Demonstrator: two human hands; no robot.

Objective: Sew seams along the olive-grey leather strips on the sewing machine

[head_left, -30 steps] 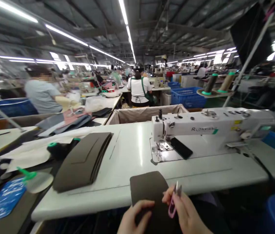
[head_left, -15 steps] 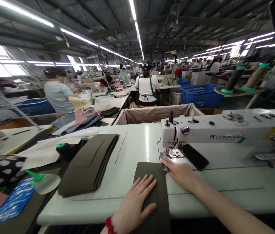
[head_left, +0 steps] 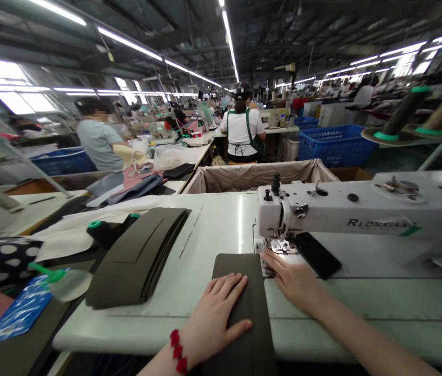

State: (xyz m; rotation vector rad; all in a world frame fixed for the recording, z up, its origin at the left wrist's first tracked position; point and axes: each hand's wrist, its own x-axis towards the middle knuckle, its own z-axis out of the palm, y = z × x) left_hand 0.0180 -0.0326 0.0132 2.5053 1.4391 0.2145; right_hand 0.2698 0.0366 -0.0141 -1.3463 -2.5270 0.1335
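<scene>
A dark olive fabric panel (head_left: 240,269) lies on the white sewing table (head_left: 213,235) in front of me. My left hand (head_left: 215,316) rests flat on it, fingers stretched out. My right hand (head_left: 293,279) lies at the panel's right edge, its fingers reaching to the presser foot (head_left: 281,245) of the white sewing machine (head_left: 361,214). Nothing shows in either hand.
A stack of matching dark panels (head_left: 138,256) sits to the left, beside a dark thread cone (head_left: 105,232) and a squeeze bottle (head_left: 62,282). A black phone (head_left: 317,254) lies on the machine bed. A lined bin (head_left: 255,176) stands behind the table. Other people work further back.
A second ago both hands were near the table's front edge, the right holding pink snips. Now the panel lies further forward at the needle, the left hand flat on it, and no snips show.
</scene>
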